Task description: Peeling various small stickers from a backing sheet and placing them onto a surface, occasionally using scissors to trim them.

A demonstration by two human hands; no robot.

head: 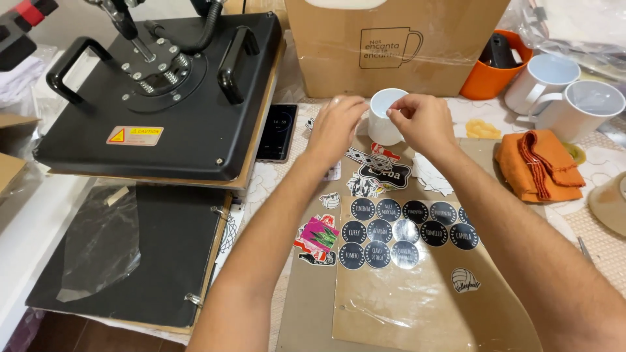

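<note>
Both hands up at white mug (385, 117): left hand (336, 127) & right hand (424, 120) pinch at its rim. Round black stickers (404, 231) on brown paper sheet (391, 306) below; black heat press (163, 91) on left, open.

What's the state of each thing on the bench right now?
left hand: fingertips at the white mug's rim
right hand: pinching at the same rim
white mug: upright, between both hands
heat press: open, top plate swung aside
phone: flat, screen lit
orange cloth: crumpled
round black stickers: flat, in rows
</note>
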